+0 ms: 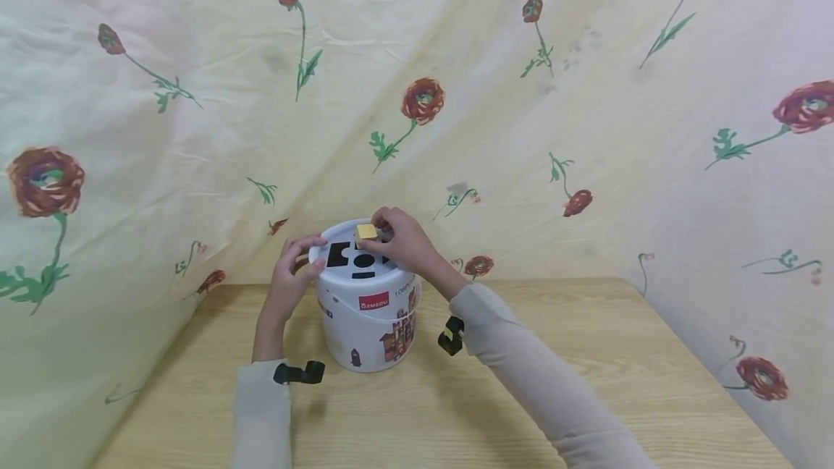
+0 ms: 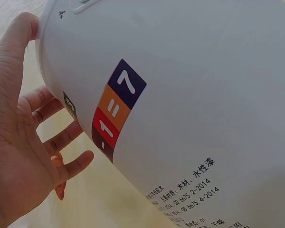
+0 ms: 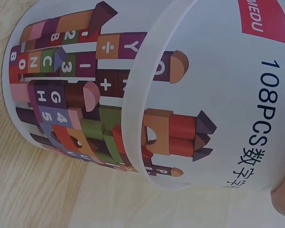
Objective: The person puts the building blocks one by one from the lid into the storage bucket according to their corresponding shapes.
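A yellow block [image 1: 366,231] is pinched between the thumb and fingers of my right hand [image 1: 402,239], over the lid [image 1: 350,259] of a white bucket. The block appears cube-like and covers part of a hole; whether it touches the lid cannot be told. Black cut-out holes of several shapes show in the lid. My left hand [image 1: 289,277] rests at the bucket's left rim. In the left wrist view, its thumb [image 2: 26,26] touches the rim, and its loosely spread fingers [image 2: 69,135] lie along the far side. The right wrist view shows only a bit of hand at its right edge.
The white bucket [image 1: 345,339] stands upright on a wooden table [image 1: 521,360], printed with coloured toy blocks and "108PCS". Its white handle [image 3: 137,90] hangs down the front. Flowered cloth [image 1: 352,129] hangs behind the table. Both wrists carry black straps with small mounts.
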Demonstrator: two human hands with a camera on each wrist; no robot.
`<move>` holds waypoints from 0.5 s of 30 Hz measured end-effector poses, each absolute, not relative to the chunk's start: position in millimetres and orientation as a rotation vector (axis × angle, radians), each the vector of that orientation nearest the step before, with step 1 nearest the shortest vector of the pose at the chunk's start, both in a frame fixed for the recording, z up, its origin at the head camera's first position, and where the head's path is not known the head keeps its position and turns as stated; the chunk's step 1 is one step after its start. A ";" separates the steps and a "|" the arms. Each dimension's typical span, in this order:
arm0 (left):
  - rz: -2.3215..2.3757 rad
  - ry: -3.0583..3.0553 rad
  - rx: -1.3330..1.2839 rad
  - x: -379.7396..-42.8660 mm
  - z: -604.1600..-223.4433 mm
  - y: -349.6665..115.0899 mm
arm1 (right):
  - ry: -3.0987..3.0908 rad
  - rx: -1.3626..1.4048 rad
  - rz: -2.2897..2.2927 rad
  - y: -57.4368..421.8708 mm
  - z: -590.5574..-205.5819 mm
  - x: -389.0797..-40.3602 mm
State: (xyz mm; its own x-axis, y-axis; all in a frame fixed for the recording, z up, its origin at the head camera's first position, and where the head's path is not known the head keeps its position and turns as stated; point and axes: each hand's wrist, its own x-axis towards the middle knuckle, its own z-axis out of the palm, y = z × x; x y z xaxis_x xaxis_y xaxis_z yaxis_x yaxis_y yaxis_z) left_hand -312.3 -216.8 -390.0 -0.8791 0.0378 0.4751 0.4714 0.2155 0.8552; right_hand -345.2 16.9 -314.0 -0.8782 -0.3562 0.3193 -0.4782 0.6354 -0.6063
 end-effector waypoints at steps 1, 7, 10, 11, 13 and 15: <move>-1.705 -2.144 -0.475 -312.2 -390.2 -217.0 | -2.684 0.690 1.077 16.9 -314.2 -345.1; -1.703 -2.143 -0.476 -312.9 -390.9 -217.8 | -2.672 0.690 1.117 17.9 -314.2 -344.0; -1.701 -2.143 -0.473 -313.3 -391.2 -217.9 | -2.672 0.695 1.132 18.8 -314.3 -343.8; -1.701 -2.144 -0.472 -313.4 -391.3 -217.9 | -2.672 0.696 1.138 19.1 -314.6 -344.0; -1.699 -2.146 -0.469 -313.4 -391.5 -217.7 | -2.674 0.696 1.137 19.6 -315.3 -344.4; -1.698 -2.146 -0.469 -313.2 -391.5 -217.3 | -2.673 0.693 1.142 20.1 -316.1 -344.8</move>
